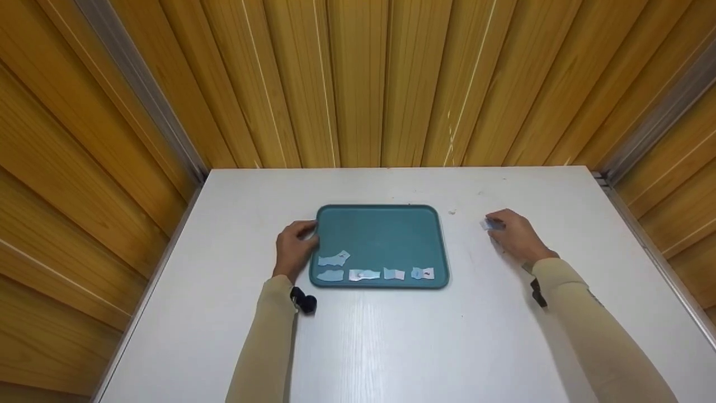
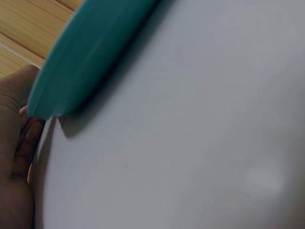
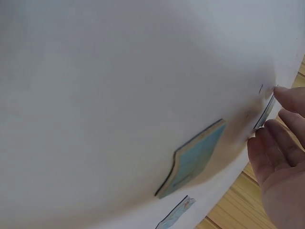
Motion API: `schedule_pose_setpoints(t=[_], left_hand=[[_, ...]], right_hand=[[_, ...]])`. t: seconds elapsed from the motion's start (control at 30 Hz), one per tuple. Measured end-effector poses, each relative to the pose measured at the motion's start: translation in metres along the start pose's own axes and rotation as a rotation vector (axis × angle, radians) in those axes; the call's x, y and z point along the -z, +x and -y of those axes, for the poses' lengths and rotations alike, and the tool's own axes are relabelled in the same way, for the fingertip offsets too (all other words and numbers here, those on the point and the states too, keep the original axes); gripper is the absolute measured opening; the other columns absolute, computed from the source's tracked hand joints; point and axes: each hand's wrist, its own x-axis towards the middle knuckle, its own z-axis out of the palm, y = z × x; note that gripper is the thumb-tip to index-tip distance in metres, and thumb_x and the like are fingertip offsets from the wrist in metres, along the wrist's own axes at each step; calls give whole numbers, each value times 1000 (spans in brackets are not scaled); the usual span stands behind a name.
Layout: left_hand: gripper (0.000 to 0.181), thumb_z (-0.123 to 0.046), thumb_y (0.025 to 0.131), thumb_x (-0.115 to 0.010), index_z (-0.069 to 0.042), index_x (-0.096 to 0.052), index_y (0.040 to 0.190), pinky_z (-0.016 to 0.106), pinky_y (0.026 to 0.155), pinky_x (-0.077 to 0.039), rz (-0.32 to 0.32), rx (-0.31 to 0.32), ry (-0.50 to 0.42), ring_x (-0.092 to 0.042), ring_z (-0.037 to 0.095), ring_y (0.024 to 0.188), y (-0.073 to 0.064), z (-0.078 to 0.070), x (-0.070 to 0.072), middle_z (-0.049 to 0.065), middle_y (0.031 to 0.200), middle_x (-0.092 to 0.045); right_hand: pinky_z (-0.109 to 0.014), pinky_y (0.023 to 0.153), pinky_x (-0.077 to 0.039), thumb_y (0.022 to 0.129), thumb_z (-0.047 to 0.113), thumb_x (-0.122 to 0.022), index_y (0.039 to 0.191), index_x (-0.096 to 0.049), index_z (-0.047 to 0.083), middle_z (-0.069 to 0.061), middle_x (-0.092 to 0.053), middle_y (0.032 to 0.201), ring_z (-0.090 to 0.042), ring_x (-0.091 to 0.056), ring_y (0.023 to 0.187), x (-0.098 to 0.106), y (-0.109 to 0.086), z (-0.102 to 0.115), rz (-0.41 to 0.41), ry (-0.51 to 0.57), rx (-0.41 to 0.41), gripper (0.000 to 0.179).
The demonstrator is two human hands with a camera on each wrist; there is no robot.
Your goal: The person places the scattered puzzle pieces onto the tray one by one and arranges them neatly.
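A teal tray (image 1: 386, 229) sits on the white table. My left hand (image 1: 293, 246) grips its left edge, and in the left wrist view the thumb and fingers lie either side of the tray's rim (image 2: 78, 67). My right hand (image 1: 517, 235), right of the tray, pinches a small pale blue puzzle piece (image 1: 486, 225) between thumb and fingertips. In the right wrist view that hand (image 3: 281, 152) holds the thin piece (image 3: 264, 114) close over the table. A larger blue puzzle piece (image 3: 195, 157) and another one (image 3: 175, 213) lie nearer that camera.
Inside the tray, several pale blue wavy-edged pieces line its near edge, among them one (image 1: 364, 275) near the middle and one (image 1: 422, 273) at the right corner. Another piece (image 1: 334, 258) lies above that row at left. Yellow wood-look panels (image 1: 358, 84) stand behind the table (image 1: 358, 341).
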Motion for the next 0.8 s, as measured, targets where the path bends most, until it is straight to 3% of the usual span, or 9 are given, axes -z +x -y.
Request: schedule_pose_setpoints(t=[0.3,0.8], left_hand=[[32,-8,92,-80,-9,-78,124,37,108,-51,-4,-16,17,-64,21,120,0,-2,1,2,123,-73],[33,-10,93,-80,-11,-78,125,39,110,-49,2,4,22,-63,21,123,1,0,1,1,125,-73]], right_hand=[[-63,111,-45,103,-2,-57,134,-60,-14,-32,-56,132,-51,-54,128,1,-4,-1,-40,-22,56,34],[-63,107,-46,103,10,-66,134,-60,-15,-30,-55,125,-47,-56,119,6,-2,0,-22,-40,-43,40]])
